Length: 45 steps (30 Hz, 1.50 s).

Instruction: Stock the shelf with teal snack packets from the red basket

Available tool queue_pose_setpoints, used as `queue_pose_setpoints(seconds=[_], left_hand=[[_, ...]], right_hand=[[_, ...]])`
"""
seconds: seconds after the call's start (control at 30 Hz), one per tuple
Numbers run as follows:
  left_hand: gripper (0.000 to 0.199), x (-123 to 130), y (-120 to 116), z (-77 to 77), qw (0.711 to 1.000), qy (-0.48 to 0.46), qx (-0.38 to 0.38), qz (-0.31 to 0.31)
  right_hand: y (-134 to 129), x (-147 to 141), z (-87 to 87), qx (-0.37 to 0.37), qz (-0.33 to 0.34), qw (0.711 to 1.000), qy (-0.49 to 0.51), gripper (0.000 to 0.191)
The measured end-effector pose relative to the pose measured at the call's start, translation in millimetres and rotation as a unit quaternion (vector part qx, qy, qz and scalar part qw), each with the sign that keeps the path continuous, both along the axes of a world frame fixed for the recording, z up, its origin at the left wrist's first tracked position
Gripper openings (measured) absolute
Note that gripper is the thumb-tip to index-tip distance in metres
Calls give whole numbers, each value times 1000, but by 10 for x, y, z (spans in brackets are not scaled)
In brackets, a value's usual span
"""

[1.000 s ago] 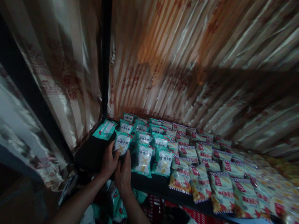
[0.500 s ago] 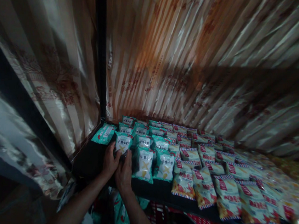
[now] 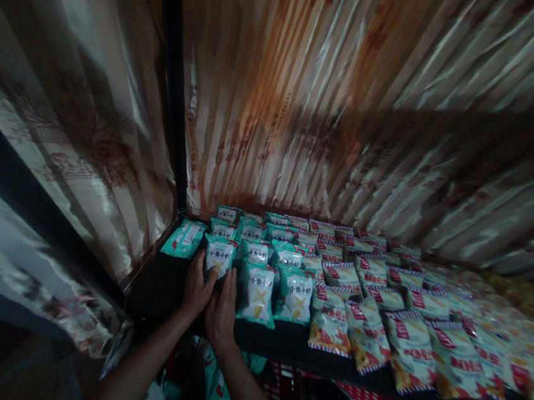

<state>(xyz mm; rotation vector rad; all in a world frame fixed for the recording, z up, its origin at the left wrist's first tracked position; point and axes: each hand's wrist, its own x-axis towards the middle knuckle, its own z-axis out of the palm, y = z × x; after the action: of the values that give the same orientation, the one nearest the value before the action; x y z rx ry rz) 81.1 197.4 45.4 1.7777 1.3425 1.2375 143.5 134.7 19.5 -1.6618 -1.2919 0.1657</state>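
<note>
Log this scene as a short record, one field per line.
Hands: left hand and right hand at the lower part of one teal-and-white packet
Lying flat: teal packet, near the shelf's back left corner
Rightward: cream packets with striped ends
Surface: black shelf
Backdrop: patterned curtain
Below shelf: more teal packets
Light: dim

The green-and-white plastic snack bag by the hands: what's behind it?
Behind the bag, two matching bags show, then a pleated beige fabric curtain. The two bags' lower parts are covered up.
</note>
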Motion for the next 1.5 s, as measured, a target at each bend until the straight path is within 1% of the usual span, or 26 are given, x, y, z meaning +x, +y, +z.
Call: queue_pose_setpoints(seconds=[0.17, 0.27, 0.47, 0.57, 0.7, 0.83, 0.97, 1.03, 1.13, 1.33, 1.5], left_hand=[[59, 24, 40, 33, 999, -14, -34, -17], [61, 55, 65, 27, 999, -14, -45, -19], [60, 116, 81, -7, 999, -13, -41, -21], [61, 122, 72, 5, 998, -10, -42, -36], [60, 113, 67, 41, 999, -18, -33, -38], [57, 108, 95, 89, 998, -22, -36, -39], [54, 123, 137, 111, 998, -32, -47, -18], [52, 138, 149, 101, 998, -34, -46, -12], [50, 161, 152, 66, 999, -29, -36, -19], [52, 193, 160, -1, 999, -24, -36, -21], [55, 233, 173, -30, 999, -19, -32, -15]], right_hand=[[-9, -3, 12, -4, -1, 1000, -1, 59], [-5, -3, 6, 0, -2, 1000, -1, 60], [2, 18, 6, -2, -1, 1000, 5, 60], [1, 23, -4, 3, -3, 1000, 2, 61], [3, 20, -11, 7, -7, 1000, 1, 62], [-1, 33, 29, 10, -9, 1000, -8, 64], [-10, 53, 93, 4, -2, 1000, -12, 65], [-10, 58, 113, 4, 0, 1000, -13, 64], [-3, 57, 114, 7, -4, 1000, -10, 63], [12, 63, 62, 8, 0, 1000, -2, 62], [22, 75, 71, 8, -6, 1000, 2, 62]])
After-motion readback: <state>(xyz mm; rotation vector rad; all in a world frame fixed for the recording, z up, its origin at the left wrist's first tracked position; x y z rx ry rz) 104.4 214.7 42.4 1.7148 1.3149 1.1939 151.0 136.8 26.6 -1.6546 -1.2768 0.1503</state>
